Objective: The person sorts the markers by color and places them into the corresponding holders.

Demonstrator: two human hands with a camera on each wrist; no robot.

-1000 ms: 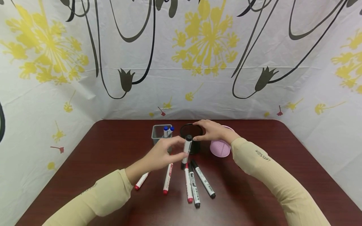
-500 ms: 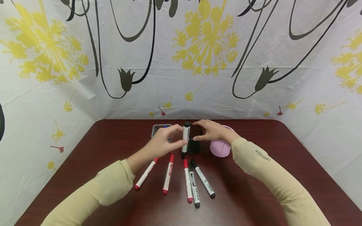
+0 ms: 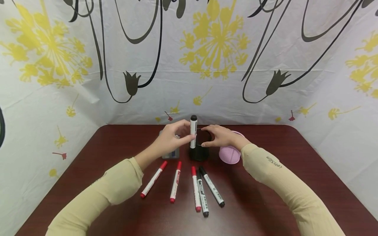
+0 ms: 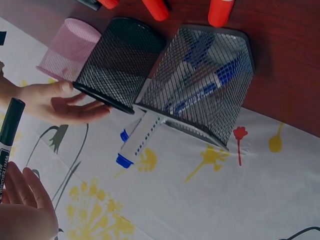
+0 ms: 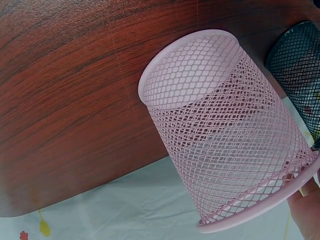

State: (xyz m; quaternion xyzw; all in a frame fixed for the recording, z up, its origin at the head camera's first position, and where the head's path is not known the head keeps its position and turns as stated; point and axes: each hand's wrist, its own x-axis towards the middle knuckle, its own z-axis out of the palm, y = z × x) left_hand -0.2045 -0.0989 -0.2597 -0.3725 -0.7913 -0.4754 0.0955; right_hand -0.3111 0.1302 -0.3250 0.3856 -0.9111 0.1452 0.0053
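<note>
In the head view my left hand (image 3: 171, 137) pinches a black-capped whiteboard marker (image 3: 193, 132) between thumb and fingers. The marker stands upright, cap at the top, its lower end in front of the black mesh pen holder (image 3: 199, 152). My right hand (image 3: 220, 135) holds that pen holder at its rim, thumb on the near side and fingers on the far side. The left wrist view shows the marker's dark end (image 4: 11, 122) and the right hand (image 4: 47, 100) at the rim. Whether the marker touches the holder I cannot tell.
A pink mesh pen holder (image 3: 230, 155) stands beside the black one on the right. To the left is a grey mesh holder (image 4: 210, 65) with blue markers (image 4: 134, 142) in it. Three red markers (image 3: 175, 182) and two black markers (image 3: 212, 186) lie on the table (image 3: 118, 157).
My left hand has lifted the marker upward and away from me, from above the loose markers to the black pen holder. My right hand stays at the rim.
</note>
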